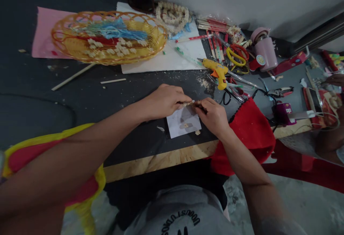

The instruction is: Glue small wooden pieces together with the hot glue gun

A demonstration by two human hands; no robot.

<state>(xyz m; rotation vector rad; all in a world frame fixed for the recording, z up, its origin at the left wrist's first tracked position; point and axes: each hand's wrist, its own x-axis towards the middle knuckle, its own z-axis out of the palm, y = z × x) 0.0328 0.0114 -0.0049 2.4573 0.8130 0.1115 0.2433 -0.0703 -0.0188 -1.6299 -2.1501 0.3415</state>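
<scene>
My left hand (168,100) and my right hand (212,115) meet over a white paper (177,125) near the table's front edge. Between their fingertips is a small pale wooden piece (186,104), partly hidden. The left fingers pinch its left part, and the right fingers close at its right end. One small pale piece (186,125) lies on the paper, another (197,132) by its lower right corner. A yellow glue gun (218,72) rests on the table beyond my right hand.
A wicker basket (129,57) with tassels and pale pieces stands at the back left. Scissors (236,56), a pink bottle (265,53) and wrapped sticks are at the back right. Red cloth (252,131) lies by my right forearm. Another person's hand (335,80) shows at far right.
</scene>
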